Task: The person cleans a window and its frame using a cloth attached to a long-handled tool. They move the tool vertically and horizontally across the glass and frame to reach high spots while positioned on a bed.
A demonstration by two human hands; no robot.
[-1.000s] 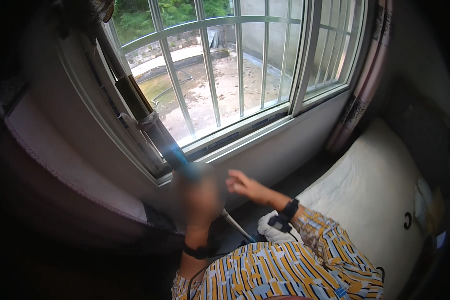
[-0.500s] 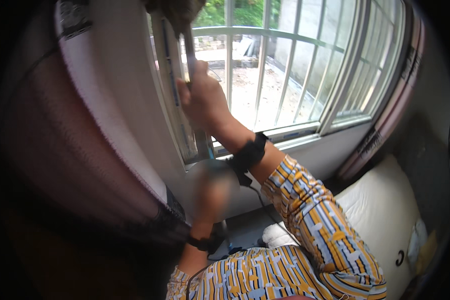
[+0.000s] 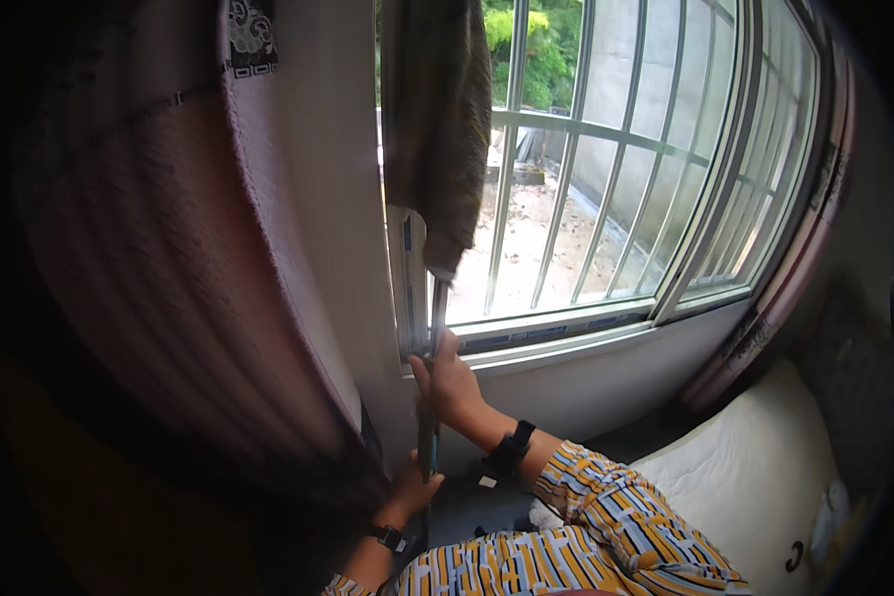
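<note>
Both hands grip one long, thin pole [image 3: 439, 306] that stands nearly upright in front of the window's left edge. My right hand [image 3: 452, 389] is closed around it near the sill corner. Lower down, my left hand [image 3: 413, 491] wraps the pole's bottom part. A dark brown-grey cloth [image 3: 445, 149] hangs over the upper end, against the left side of the window [image 3: 556, 199]. The pole's top is out of view, so I cannot tell what head the cloth covers.
A pinkish curtain [image 3: 169, 258] hangs close on the left, and another curtain [image 3: 805, 268] borders the window on the right. Metal bars [image 3: 611, 159] cross the opening. A cream pillow [image 3: 745, 467] lies at the lower right, below the white sill [image 3: 566, 343].
My right hand has come down with the pole, and much more of the cloth now shows. My left hand is lower too. The view has shifted, with more of the left curtain in it.
</note>
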